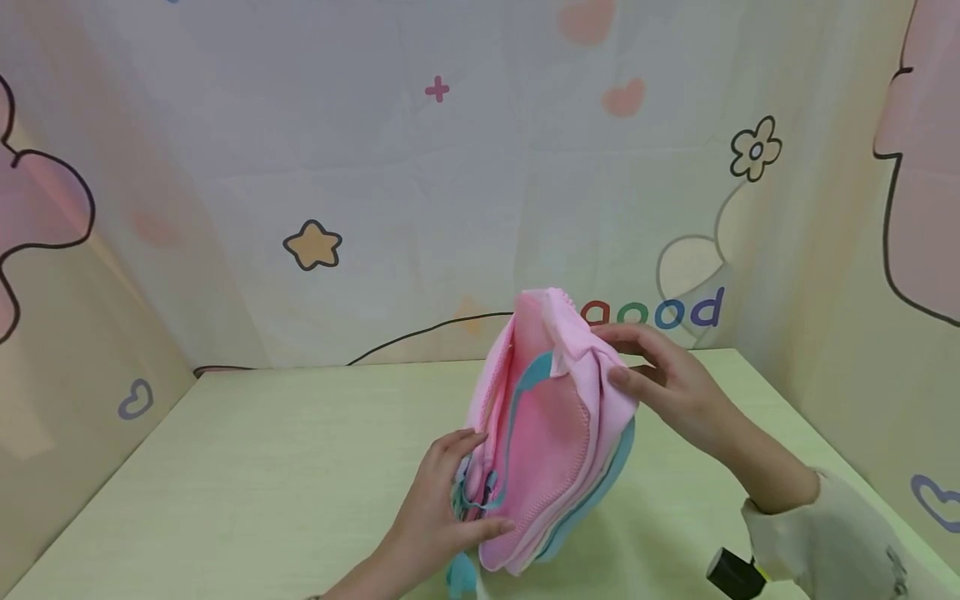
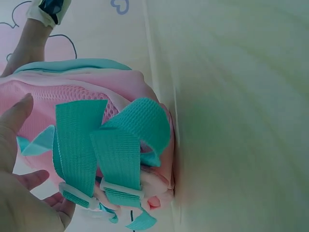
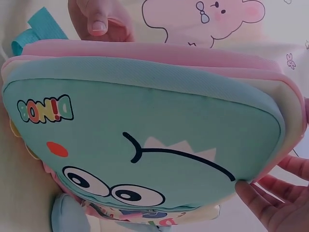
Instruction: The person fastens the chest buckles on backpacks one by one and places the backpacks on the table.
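Note:
A child's pink and teal backpack (image 1: 547, 450) stands tilted on the table, its zip-edged mouth parted and a teal strap (image 1: 534, 371) crossing it. In the right wrist view its teal front panel (image 3: 193, 116) has a dinosaur face. My left hand (image 1: 442, 492) is at the lower left edge, thumb spread away from the straight fingers. Teal webbing straps (image 2: 118, 150) hang near it in the left wrist view. At the upper right corner, my right hand (image 1: 675, 387) holds the fabric between thumb and fingers. The bag's inside bottom is hidden.
The pale green table (image 1: 300, 475) stretches left of the bag. A printed cloth backdrop (image 1: 375, 167) rises behind and at both sides. A black cylindrical piece (image 1: 735, 573) sits by the right sleeve.

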Action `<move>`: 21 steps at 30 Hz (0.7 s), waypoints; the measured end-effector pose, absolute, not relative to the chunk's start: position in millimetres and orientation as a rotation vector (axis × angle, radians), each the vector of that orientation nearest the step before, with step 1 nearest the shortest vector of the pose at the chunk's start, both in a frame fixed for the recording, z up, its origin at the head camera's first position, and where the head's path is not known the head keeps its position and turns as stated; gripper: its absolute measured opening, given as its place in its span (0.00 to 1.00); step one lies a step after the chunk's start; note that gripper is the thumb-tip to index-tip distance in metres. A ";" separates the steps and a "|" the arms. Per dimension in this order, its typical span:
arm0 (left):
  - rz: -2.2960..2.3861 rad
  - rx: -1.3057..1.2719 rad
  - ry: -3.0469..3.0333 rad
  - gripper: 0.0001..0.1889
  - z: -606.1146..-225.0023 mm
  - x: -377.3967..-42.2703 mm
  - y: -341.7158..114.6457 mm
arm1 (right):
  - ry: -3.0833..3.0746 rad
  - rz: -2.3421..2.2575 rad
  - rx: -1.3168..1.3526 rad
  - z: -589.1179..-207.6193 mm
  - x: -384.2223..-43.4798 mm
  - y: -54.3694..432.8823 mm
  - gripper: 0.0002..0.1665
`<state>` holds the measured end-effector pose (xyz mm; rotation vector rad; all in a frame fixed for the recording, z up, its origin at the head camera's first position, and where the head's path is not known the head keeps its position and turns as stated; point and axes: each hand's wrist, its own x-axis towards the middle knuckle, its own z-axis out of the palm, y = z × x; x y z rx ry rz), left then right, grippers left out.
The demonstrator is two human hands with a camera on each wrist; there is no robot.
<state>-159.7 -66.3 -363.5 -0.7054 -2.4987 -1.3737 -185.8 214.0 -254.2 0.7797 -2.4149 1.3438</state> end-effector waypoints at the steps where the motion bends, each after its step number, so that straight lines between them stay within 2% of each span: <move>1: -1.373 -0.706 -2.503 0.46 -364.4 -160.5 -65.9 | -2.409 1.352 0.779 -255.2 -185.2 215.2 0.22; 21: -1.153 -0.770 -2.593 0.45 -372.0 -160.2 -59.0 | -2.372 1.380 0.721 -275.8 -175.8 235.7 0.22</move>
